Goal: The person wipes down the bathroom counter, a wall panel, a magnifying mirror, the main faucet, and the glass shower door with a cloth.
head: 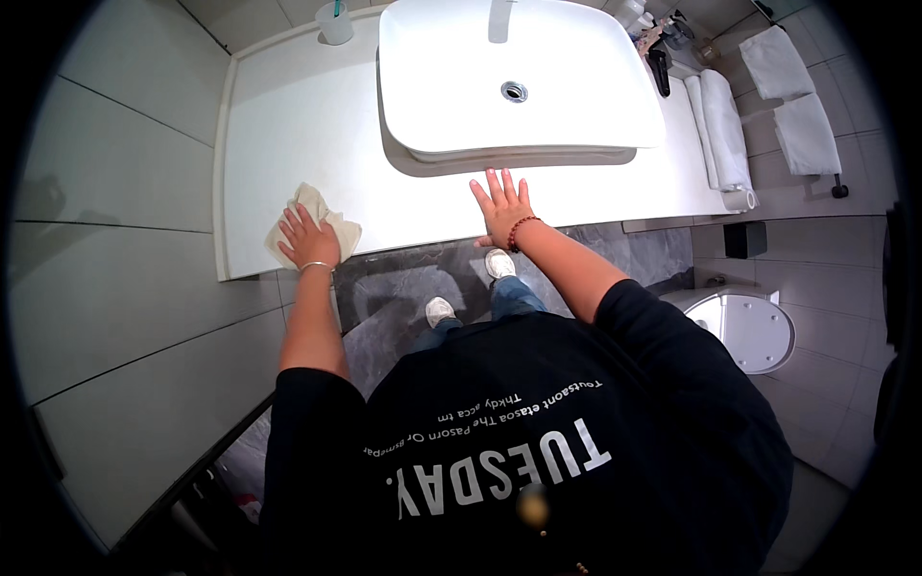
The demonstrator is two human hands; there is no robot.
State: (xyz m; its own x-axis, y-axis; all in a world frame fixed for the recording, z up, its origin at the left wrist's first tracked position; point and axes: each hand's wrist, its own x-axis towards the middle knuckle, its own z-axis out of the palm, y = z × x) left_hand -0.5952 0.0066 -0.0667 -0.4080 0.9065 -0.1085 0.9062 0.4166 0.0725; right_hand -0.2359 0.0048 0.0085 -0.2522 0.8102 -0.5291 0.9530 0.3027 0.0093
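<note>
My left hand [310,237] lies flat with spread fingers on a crumpled cream cloth [346,229], pressing it to the white countertop [288,129] at its front left corner. Part of the cloth sticks out past the fingers and thumb. My right hand [504,212] rests palm down at the counter's front edge, holding nothing, its fingers apart and pointing at the basin. Just beyond those fingertips stands a white vessel basin [446,79] with a round metal drain [514,91] in its floor.
A translucent cup [335,25] stands at the back left. Bottles [637,18], a black-handled item [658,72] and rolled white towels [724,129] occupy the counter's right end. More towels [807,133] hang on the right wall, above a toilet [756,331]. Tiled wall [144,173] bounds the left.
</note>
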